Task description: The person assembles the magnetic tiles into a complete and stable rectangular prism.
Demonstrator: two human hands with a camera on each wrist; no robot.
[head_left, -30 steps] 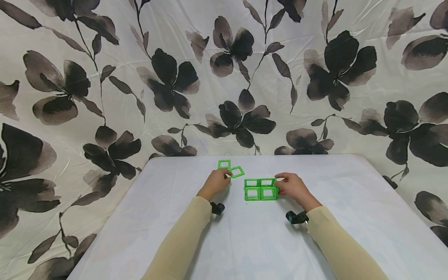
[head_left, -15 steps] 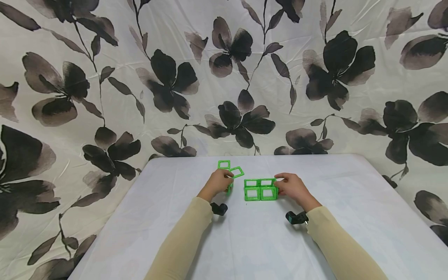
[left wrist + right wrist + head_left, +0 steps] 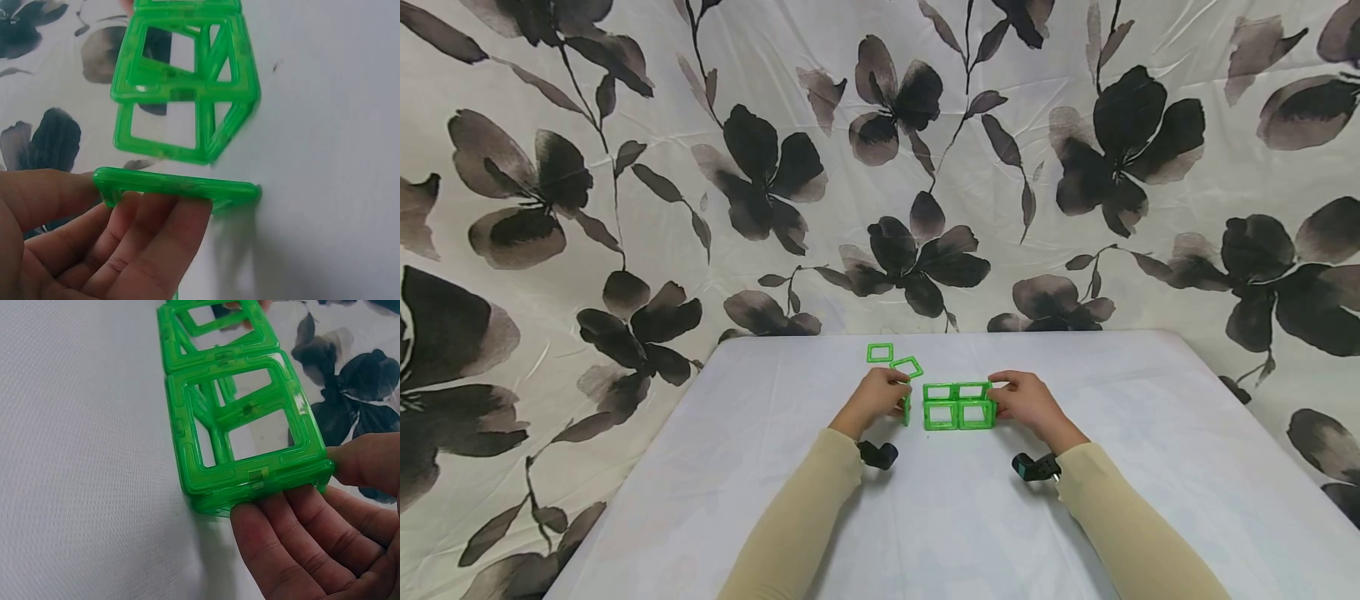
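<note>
Head view: on the worktop (image 3: 662, 500), the green block (image 3: 958, 415) of joined square frames stands upright near the middle. The right hand (image 3: 1030, 402) grips its right end, while the left hand (image 3: 876, 400) pinches a green panel (image 3: 907, 410) held upright, just left of the block and apart from it. If the edges are magnetic, as they look, bringing the panel in askew could make it snap on crooked. Beyond the left hand lie a tilted frame (image 3: 918, 365) and a square frame (image 3: 880, 361); the tilted one sits so near the panel that a knuckle or edge might drag it. Whether they touch, I cannot tell.

Left wrist view: thumb and fingers are clamped on the panel, and a gap parts it from the block's left end. Fingertips close to its rim could get in the way of a flush join.

Right wrist view: thumb and fingers hold the block's right end panel, where a seam shows. Too hard a push from the left, or an uneven squeeze, might fold that seam.
</note>
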